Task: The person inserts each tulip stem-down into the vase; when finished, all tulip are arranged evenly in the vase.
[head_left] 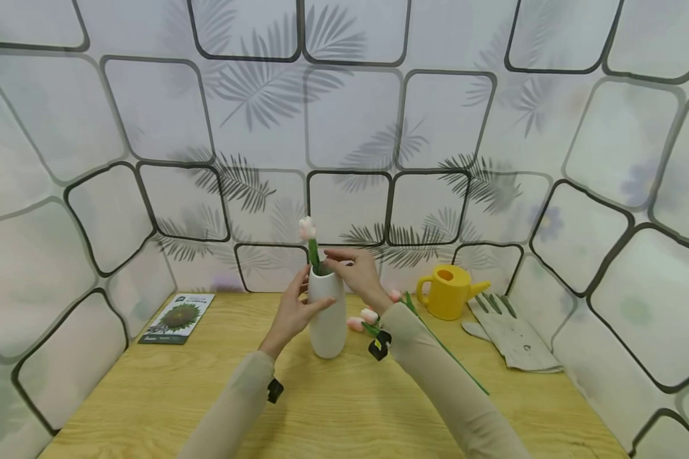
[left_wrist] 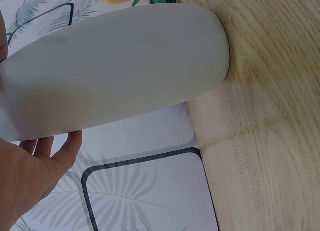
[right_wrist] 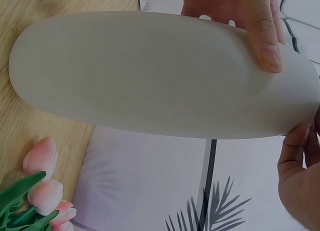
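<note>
A tall white vase [head_left: 327, 319] stands upright on the wooden table. From its mouth rises a pale pink tulip [head_left: 307, 228] with green leaves. My left hand [head_left: 294, 309] holds the vase from the left, thumb across the front and the other fingers around the far side; the right wrist view shows this thumb [right_wrist: 270, 58] on the vase wall. My right hand [head_left: 358, 271] is at the vase mouth, its bent fingers touching the rim close to the tulip's leaves. The vase hides its fingertips in the right wrist view, so whether they pinch a leaf cannot be told.
Several pink tulips [head_left: 370, 315] lie right of the vase, partly under my right forearm. Behind them stand a yellow watering can [head_left: 448, 296] and, farther right, pale gardening gloves [head_left: 517, 338]. A sunflower seed packet [head_left: 178, 317] lies at left. Patterned fabric walls [head_left: 264, 204] enclose the table.
</note>
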`<state>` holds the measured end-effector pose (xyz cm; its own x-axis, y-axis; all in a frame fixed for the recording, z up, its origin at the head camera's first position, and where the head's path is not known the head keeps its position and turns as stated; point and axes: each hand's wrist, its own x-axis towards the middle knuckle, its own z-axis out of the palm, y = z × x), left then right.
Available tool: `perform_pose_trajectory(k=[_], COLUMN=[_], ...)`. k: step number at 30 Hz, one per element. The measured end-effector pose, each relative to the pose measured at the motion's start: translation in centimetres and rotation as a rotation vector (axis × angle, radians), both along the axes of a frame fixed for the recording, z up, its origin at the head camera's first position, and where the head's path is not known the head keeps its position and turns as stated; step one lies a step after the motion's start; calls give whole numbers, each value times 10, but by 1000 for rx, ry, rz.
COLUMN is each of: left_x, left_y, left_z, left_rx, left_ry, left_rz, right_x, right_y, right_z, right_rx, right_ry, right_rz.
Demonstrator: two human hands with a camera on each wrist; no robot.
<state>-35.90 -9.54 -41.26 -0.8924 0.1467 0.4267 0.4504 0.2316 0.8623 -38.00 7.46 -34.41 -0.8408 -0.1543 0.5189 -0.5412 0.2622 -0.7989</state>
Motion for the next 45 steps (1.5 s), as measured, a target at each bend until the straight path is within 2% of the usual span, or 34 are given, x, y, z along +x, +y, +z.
perform_pose_trajectory(k=[4, 10, 14, 20, 24, 31, 39, 41, 45], left_x=[-1, -1, -1, -4, -6, -8, -9, -8, -6], left_y=[0, 0, 1, 0, 0, 5, 6, 5, 3], left_z=[1, 1, 2, 4, 4, 8, 11, 11, 8], left_rx=[6, 0, 3, 3, 1, -7, -25, -27, -33], left_ry=[-2, -5, 1, -9, -11, 14, -16, -11, -5], left_rz=[4, 17, 21, 24, 23, 26, 21, 20, 26], right_x=[-1, 2, 5, 0, -5, -5, -2, -2, 1], right_y=[2, 13, 24, 47, 63, 93, 128, 135, 147], right_z=[0, -5, -8, -22, -36, -55, -80, -87, -100], right_rx=[-13, -99, -121, -121, -52, 31, 129, 159, 212], right_ry=[-14, -92, -116, -167, -178, -277, -257, -263, -336], right_rz=[30, 114, 128, 160, 157, 168, 290, 297, 319])
